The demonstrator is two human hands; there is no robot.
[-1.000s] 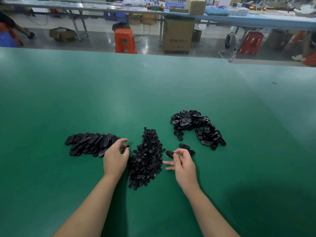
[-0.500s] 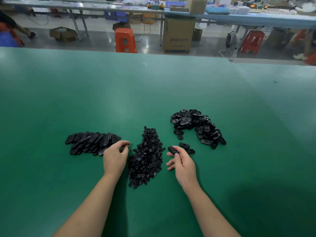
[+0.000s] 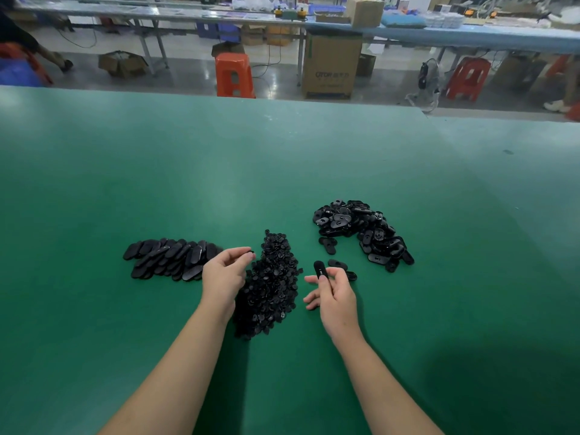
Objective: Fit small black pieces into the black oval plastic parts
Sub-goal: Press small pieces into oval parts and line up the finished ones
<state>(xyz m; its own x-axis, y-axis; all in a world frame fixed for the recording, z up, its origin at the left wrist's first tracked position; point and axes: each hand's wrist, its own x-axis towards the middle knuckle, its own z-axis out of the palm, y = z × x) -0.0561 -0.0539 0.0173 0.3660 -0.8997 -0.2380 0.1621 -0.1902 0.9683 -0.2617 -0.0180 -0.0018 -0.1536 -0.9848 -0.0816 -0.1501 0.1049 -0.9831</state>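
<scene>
Green matting covered the whole work table (image 3: pixel 157 183), and everything on it was black plastic. Far left sat a tidy, overlapping pile of oval parts (image 3: pixel 171 258), all lying smooth side up. Just beside it was the left hand (image 3: pixel 224 274), fingers curled, pinching one small black piece (image 3: pixel 250 254) between thumb and fingertip, right at the edge of the heap of small pieces (image 3: pixel 271 282) in the middle. On the other side of that heap the right hand (image 3: pixel 335 293) gripped a single oval part (image 3: pixel 320 270) between thumb and forefinger, tilted up off the table, other fingers loosely spread. A few loose ovals (image 3: pixel 337 264) lay just behind that hand. Further right was a messier pile of ovals (image 3: pixel 361 232), hollow side showing on lots of them. Across the aisle stood an orange stool (image 3: pixel 233 75) and a cardboard box (image 3: pixel 331 65).
</scene>
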